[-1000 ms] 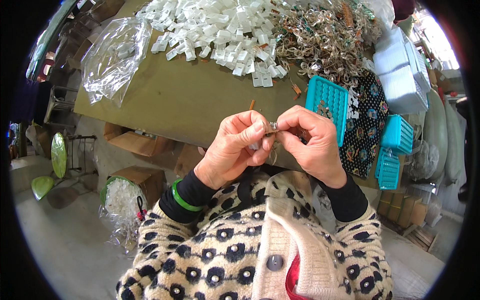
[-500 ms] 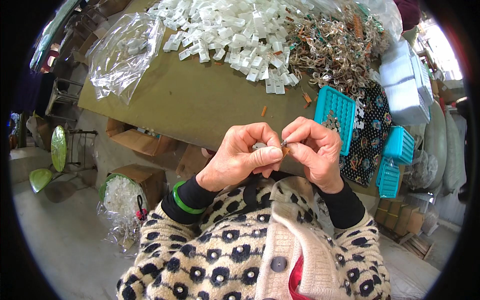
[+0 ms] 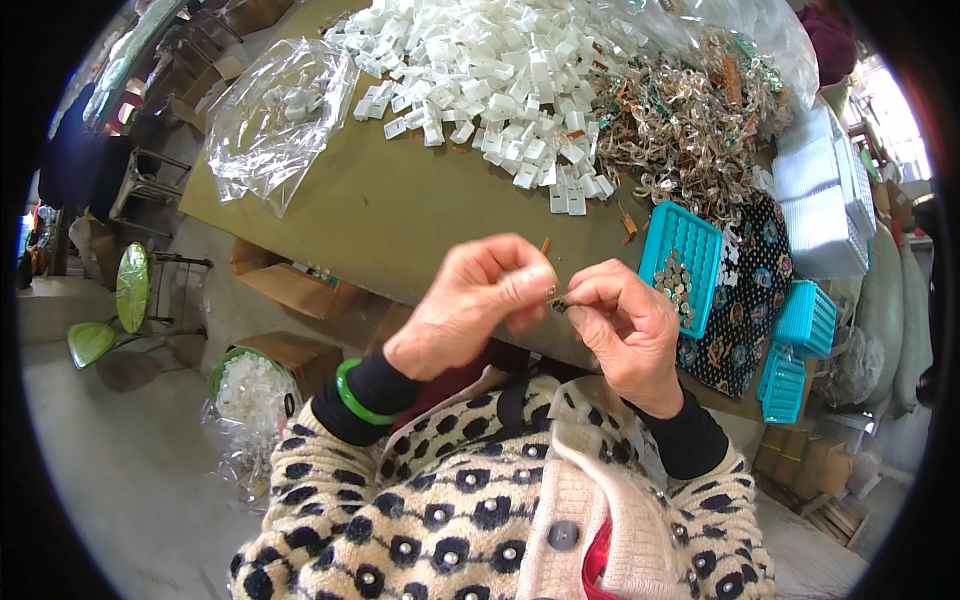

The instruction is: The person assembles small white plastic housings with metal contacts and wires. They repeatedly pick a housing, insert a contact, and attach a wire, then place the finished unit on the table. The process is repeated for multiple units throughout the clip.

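Observation:
In front of my chest both hands meet at their fingertips. My right hand pinches a small dark metallic part between thumb and forefinger. Close against it, my left hand, with a green bangle on its wrist, is closed in a pinch; its lower fingers are blurred. What the left fingertips hold is too small to make out. To the right of my hands lies a turquoise tray with round cups. Several silvery discs sit loose in it.
White plastic casings are heaped on the green table. Beside them lies a tangle of clear-wired strips. A clear bag is at left, stacked white trays at right. A full bin stands on the floor.
My fingertips have parted a little, and the left hand has moved slightly left. The orange-brown piece between my fingers no longer shows. The whole view has shifted, with the table appearing lower and further right.

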The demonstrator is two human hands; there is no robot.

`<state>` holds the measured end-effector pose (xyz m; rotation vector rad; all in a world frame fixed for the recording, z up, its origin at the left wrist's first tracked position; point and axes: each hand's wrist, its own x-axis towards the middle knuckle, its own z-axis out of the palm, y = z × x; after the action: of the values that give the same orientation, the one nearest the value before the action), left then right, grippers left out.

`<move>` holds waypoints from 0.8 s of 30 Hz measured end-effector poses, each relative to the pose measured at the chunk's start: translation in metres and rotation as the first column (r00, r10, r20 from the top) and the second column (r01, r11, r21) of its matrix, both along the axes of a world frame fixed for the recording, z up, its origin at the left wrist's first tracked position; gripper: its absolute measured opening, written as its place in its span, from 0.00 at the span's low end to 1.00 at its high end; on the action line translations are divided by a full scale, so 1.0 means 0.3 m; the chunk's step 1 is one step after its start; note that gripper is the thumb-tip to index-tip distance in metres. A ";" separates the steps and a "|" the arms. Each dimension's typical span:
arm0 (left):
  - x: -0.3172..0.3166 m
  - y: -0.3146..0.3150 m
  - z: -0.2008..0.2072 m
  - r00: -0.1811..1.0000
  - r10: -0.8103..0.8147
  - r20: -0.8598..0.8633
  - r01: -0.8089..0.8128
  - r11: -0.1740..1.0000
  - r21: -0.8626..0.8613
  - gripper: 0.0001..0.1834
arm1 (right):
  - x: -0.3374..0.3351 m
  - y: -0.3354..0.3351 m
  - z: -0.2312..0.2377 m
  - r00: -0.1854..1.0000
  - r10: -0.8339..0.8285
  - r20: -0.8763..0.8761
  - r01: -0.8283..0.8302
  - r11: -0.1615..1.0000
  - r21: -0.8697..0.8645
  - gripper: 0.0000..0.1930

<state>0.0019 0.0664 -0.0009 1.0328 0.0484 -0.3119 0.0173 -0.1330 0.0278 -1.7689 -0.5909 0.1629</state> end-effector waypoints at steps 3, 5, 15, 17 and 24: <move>0.124 0.112 -0.012 0.870 0.270 0.413 -0.478 0.672 0.566 0.06 | -0.003 -0.012 -0.011 0.839 0.112 -0.532 0.095 0.933 0.347 0.08; 0.241 0.221 -0.027 0.678 0.263 0.687 -0.735 0.255 0.628 0.06 | 0.003 -0.021 -0.020 0.747 0.203 -0.633 0.133 0.888 0.440 0.05; 0.294 0.264 -0.131 0.762 -0.098 0.640 -0.641 0.028 0.767 0.12 | -0.002 -0.032 -0.046 0.531 0.378 -0.759 0.218 0.804 0.553 0.05; 0.253 0.215 -0.104 0.802 -0.041 0.596 -0.585 0.150 0.797 0.12 | -0.004 -0.035 -0.045 0.561 0.350 -0.750 0.196 0.825 0.531 0.06; 0.146 0.092 0.007 0.738 -0.044 0.673 -0.607 0.391 0.692 0.13 | 0.017 -0.011 -0.011 0.956 0.050 -0.289 0.040 0.955 0.294 0.03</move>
<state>0.0456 0.0940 0.0012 2.1578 -0.2072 0.5136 0.0225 -0.1362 0.0244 -1.4163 -0.3804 0.3185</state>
